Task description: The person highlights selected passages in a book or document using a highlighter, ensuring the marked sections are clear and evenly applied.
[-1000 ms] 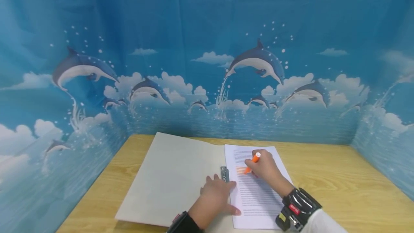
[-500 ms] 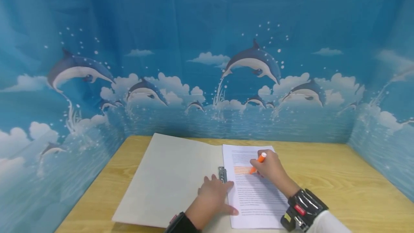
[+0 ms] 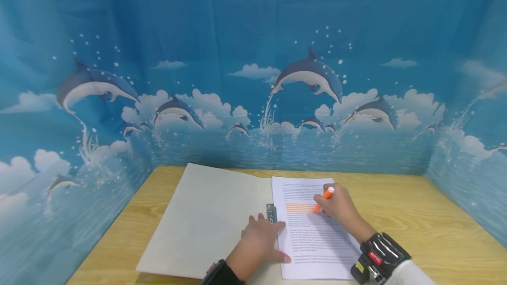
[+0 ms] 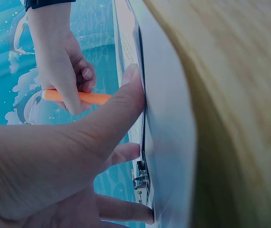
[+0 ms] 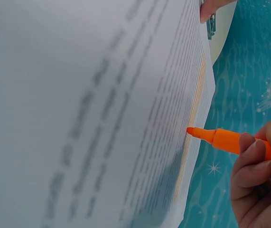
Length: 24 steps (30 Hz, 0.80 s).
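Note:
My right hand [image 3: 341,208] grips an orange highlighter [image 3: 328,193], its tip on the printed page in the head view. The right wrist view shows the highlighter [image 5: 228,140] with its orange tip at the lower edge of several orange-marked lines. The printed sheets [image 3: 317,258] lie on the right half of an opened file folder [image 3: 210,219]. My left hand [image 3: 259,239] rests with spread fingers across the folder's fold, thumb and forefinger on the left margin of the page. Just beyond its fingers is a metal clip [image 3: 271,213] on the folder.
The folder lies on a wood-grain table [image 3: 428,219], its left cover slightly raised along the near edge. Behind and at both sides hangs a blue curtain [image 3: 245,21] printed with dolphins. Each wrist carries a black strapped device [image 3: 382,256].
My right hand has moved rightward along a line with the highlighter, and the orange marking now reaches farther right. My left hand stays on the page margin; the head view has shifted slightly.

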Tool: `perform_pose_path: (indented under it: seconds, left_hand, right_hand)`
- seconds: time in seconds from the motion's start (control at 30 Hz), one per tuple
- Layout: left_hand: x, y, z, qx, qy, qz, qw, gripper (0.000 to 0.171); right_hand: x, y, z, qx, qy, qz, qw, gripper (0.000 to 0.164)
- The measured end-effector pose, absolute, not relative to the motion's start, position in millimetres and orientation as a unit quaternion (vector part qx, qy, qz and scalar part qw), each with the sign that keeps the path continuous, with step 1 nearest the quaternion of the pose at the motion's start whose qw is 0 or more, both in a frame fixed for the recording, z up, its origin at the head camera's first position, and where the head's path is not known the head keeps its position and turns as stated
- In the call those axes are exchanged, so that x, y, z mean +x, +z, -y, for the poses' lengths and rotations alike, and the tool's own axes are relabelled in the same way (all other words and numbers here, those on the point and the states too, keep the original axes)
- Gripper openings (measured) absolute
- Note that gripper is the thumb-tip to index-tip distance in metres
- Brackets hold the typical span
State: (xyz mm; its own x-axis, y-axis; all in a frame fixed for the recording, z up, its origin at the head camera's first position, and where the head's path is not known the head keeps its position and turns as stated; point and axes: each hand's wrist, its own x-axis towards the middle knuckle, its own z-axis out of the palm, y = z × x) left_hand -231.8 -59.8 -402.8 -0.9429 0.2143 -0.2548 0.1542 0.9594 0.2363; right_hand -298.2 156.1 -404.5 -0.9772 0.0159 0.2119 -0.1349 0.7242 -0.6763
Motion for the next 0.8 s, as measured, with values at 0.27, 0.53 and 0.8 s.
perform_pose_path:
  seconds: [0.27, 0.53, 0.8]
  left_hand:
    - [-231.1, -403.1, 58.8, 0.096, 0.105, -0.98, 0.139, 0.086]
    - [-233.3, -402.0, 59.0, 0.099, 0.097, -0.979, 0.147, 0.088]
    - [-232.0, -400.7, 59.6, 0.098, 0.105, -0.979, 0.144, 0.087]
  right_hand:
    - [-297.8, -405.2, -170.8, 0.02, 0.364, 0.926, 0.101, 0.033]
    - [-296.4, -403.5, -181.0, 0.008, 0.37, 0.924, 0.101, 0.032]
    - [-296.1, -405.3, -193.6, -0.005, 0.375, 0.922, 0.094, 0.033]
